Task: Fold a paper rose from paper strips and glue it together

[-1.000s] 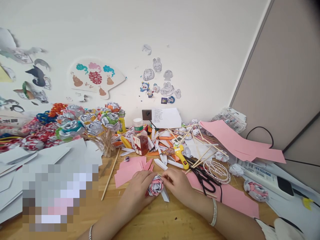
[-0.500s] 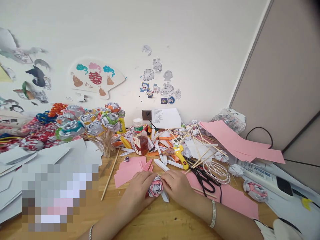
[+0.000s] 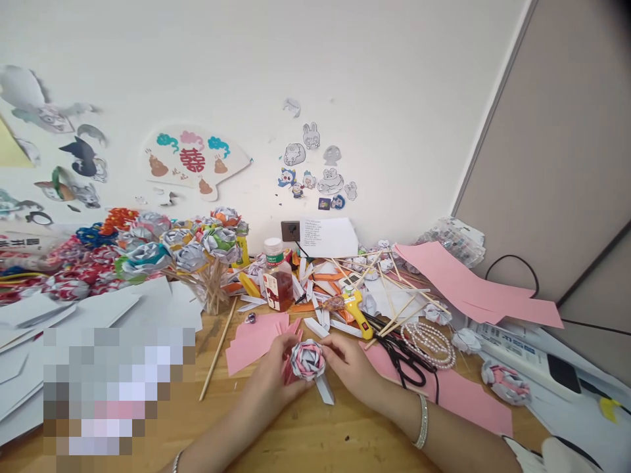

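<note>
A paper flower (image 3: 308, 360) of white and pink folded petals is between my hands, just above the wooden table (image 3: 296, 437). My left hand (image 3: 273, 371) is closed around its left side and underside. The fingers of my right hand (image 3: 351, 366) are pinched together at the flower's right edge, touching it; whether they grip a petal is hard to see. Below the flower lies a folded white paper strip (image 3: 324, 391). Pink paper sheets (image 3: 254, 343) are beside my left hand. Beyond my right hand are a yellow glue gun (image 3: 355, 313) and black-handled scissors (image 3: 413, 373).
Finished paper flowers (image 3: 185, 253) on sticks stand at the left back. White sheets (image 3: 113, 303) cover the left side. A bottle (image 3: 278, 276), loose sticks (image 3: 400, 315), pearl strands (image 3: 428, 345) and a power strip (image 3: 530, 355) lie behind and to the right.
The flower has been lifted slightly and its face turned more towards me. Both hands have shifted a little, and the view has tilted slightly upward.
</note>
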A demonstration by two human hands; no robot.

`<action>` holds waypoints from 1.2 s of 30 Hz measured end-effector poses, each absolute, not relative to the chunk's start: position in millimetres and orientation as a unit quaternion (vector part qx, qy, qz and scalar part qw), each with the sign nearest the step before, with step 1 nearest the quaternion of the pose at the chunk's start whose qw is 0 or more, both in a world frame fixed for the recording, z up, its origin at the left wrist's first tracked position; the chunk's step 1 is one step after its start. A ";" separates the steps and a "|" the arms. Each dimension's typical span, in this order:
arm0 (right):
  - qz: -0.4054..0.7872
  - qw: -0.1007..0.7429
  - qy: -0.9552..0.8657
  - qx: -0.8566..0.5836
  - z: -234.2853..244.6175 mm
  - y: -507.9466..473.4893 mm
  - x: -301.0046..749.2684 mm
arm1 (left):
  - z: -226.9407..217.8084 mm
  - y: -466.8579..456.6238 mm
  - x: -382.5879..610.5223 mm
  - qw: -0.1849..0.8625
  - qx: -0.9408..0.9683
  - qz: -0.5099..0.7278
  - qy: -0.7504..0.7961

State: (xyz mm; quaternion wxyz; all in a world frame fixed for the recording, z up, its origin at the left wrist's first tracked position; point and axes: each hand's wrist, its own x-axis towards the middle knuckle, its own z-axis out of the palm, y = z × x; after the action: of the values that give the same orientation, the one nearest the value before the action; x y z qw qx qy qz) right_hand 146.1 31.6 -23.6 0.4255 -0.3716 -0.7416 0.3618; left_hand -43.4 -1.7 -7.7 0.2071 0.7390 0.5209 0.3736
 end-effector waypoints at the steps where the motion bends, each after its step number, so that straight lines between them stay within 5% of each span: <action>1: 0.366 0.432 -0.735 -0.374 -24.3 32.1 146.1 | -6.1 -0.7 -43.5 0.225 0.731 0.381 0.520; 7: 0.379 0.444 -0.711 -0.392 -23.5 30.7 146.0 | -2.2 3.6 -42.6 0.296 0.728 0.398 0.473; 36: 0.202 0.427 -0.779 -0.412 -13.7 18.5 142.7 | -2.5 -3.8 -39.2 0.156 0.800 0.345 0.465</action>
State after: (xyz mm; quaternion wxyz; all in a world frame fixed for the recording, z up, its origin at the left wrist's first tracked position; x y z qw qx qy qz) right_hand 142.7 18.5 -13.7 0.4271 -0.4116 -0.7794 0.2021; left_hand -39.2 -3.8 -2.5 0.1562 0.8003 0.4651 0.3447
